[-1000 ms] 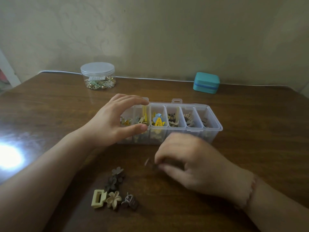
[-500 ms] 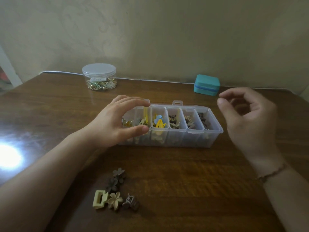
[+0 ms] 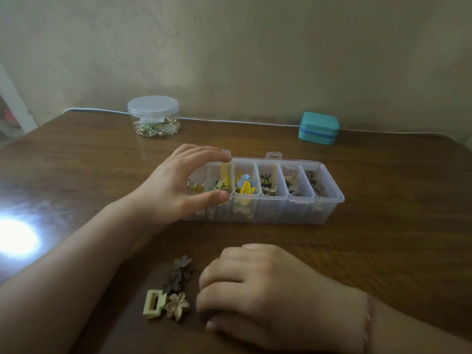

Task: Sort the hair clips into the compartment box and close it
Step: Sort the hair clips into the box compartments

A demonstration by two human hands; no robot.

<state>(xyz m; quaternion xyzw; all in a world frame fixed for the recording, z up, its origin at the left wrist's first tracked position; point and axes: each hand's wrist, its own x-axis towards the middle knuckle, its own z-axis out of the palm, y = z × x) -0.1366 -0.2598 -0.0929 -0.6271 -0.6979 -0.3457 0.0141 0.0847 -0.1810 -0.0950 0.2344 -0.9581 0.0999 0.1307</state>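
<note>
My right hand (image 3: 270, 295) has dropped from beside the compartment box (image 3: 293, 210) to the loose clips (image 3: 176, 290), fingers curled, grasp hidden. My left hand (image 3: 178, 190) still grips the box's end.

The left hand (image 3: 176, 190) sits at the left end of the clear plastic compartment box (image 3: 293, 210), fingers arched over its far rim, thumb pressed against the near wall, spanning the box front to back. Its bare forearm runs down to the lower left corner of the frame. The right hand (image 3: 268, 292) is low near the front edge of the table, knuckles up, fingers curled under and pointing left; whether it holds anything cannot be told. A thin bracelet circles the right wrist, and that forearm exits at lower right.
</note>
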